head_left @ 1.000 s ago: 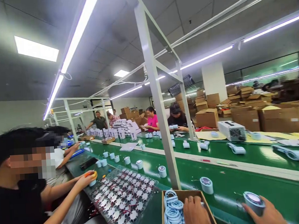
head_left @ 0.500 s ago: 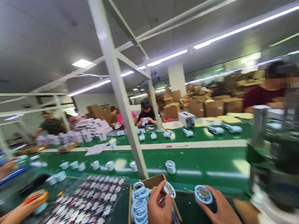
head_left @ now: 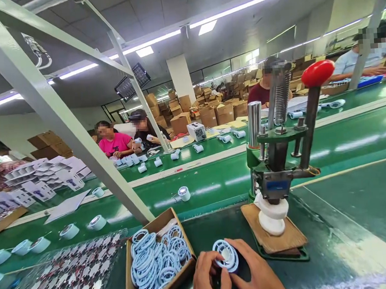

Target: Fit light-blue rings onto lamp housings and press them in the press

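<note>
My left hand (head_left: 209,274) and my right hand (head_left: 258,271) meet in front of me, fingers closed around a round light-blue housing. A light-blue ring (head_left: 223,252) with slots lies against the housing's top face, pinched by the fingertips of my left hand. My right hand grips the housing's side, most of which is hidden by the fingers. To the left of my hands stands a cardboard box (head_left: 184,225) with many loose light-blue rings (head_left: 148,265) in it.
A hand press (head_left: 275,174) with a red-knobbed lever (head_left: 318,73) stands at the right on a brown board (head_left: 249,215). White discs with red wires (head_left: 66,274) lie at the left. Beyond, round housings (head_left: 183,193) sit on the green conveyor (head_left: 221,173), under a slanted metal post (head_left: 70,121).
My hands have come together, bringing the ring from above the box onto the housing. The view has swung right, so the press is now fully in sight.
</note>
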The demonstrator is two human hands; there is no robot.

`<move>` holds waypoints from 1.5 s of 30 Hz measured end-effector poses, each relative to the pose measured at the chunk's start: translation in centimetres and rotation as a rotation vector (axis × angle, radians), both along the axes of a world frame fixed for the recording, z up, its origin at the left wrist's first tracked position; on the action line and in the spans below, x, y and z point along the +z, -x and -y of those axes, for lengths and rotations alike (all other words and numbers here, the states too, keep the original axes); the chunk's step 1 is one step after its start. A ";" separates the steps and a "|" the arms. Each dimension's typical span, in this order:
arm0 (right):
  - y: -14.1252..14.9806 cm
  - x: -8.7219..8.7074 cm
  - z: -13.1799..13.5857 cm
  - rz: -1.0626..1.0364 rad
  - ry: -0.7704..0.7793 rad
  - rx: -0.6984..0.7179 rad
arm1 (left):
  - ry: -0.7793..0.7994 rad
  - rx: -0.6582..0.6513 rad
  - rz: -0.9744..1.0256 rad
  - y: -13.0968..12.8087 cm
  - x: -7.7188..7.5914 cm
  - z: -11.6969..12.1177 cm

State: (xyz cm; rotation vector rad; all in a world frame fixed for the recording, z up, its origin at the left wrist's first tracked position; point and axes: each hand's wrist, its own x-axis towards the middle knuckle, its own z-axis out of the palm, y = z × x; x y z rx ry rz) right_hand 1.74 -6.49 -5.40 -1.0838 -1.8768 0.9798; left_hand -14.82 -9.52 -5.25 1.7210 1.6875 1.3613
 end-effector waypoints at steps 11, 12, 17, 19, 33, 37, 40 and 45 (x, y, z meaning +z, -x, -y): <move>-0.8 0.0 0.1 0.082 -0.026 0.054 | -0.011 -0.130 -0.045 1.3 -0.2 -0.2; -0.8 -0.1 0.1 0.090 -0.024 0.051 | -0.023 -0.121 -0.036 1.3 -0.3 -0.2; -0.8 -0.2 0.2 0.109 0.009 0.038 | -0.040 -0.059 -0.003 1.0 0.0 -0.2; -0.8 -0.2 0.2 0.101 0.017 0.029 | -0.025 -0.061 0.012 0.9 0.2 -0.1; -0.9 -0.3 0.2 0.097 0.037 0.018 | 0.027 -0.112 0.024 1.3 0.8 0.1; -0.9 -0.8 0.2 0.106 0.036 0.023 | 0.009 -0.110 0.054 0.9 0.6 0.2; -0.9 -1.0 0.3 0.113 0.024 0.022 | 0.003 -0.109 0.074 0.9 0.4 0.2; -1.0 -0.5 0.4 0.122 -0.008 0.052 | 0.026 -0.119 0.078 1.2 0.9 0.3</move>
